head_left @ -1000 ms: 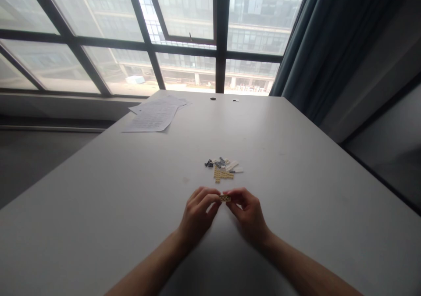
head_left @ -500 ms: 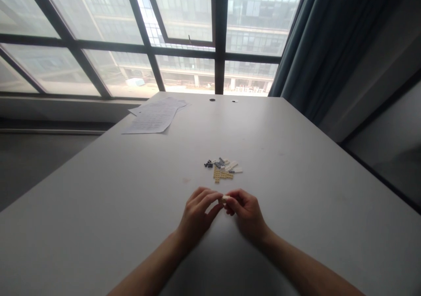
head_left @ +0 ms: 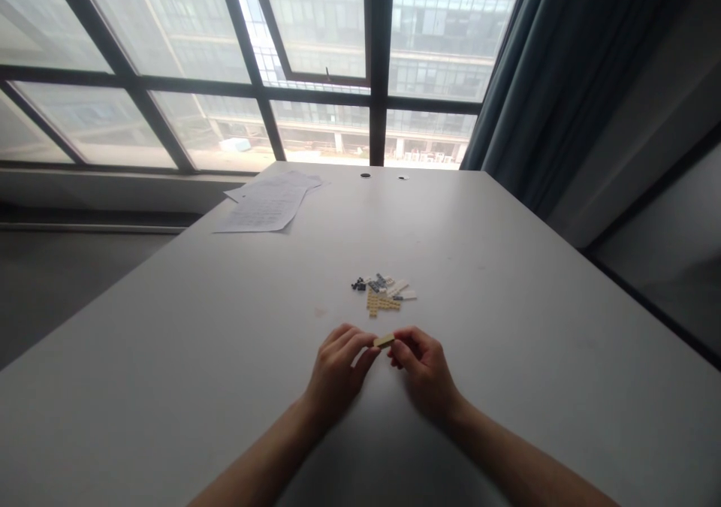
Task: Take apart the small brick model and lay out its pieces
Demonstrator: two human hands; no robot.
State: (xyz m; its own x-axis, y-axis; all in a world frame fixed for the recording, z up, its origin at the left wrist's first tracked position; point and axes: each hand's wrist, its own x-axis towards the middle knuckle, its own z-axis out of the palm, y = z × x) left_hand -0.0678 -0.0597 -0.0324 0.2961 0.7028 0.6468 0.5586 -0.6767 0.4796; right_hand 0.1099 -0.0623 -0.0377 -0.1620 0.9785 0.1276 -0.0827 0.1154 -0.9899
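Between my two hands is a small tan toy building brick (head_left: 384, 340), its long side showing. My left hand (head_left: 342, 360) pinches its left end between thumb and fingers. At the right end, the thumb and fingertips of my right hand (head_left: 421, 357) close on it. Just beyond the hands lies a loose pile of building bricks: tan studded pieces (head_left: 381, 303) nearest me, white pieces (head_left: 401, 289) and grey pieces (head_left: 378, 283) behind, and small black pieces (head_left: 359, 285) at the left.
The white table (head_left: 507, 357) stretches toward the windows. Printed paper sheets (head_left: 264, 205) lie at its far left. Near the far edge are two round holes, one a dark cable hole (head_left: 366, 176). A dark blue curtain (head_left: 523, 94) hangs at the right.
The tan brick has been turned between my fingers, so more of its long side shows. My fingertips have moved slightly apart. The view has tilted up a little.
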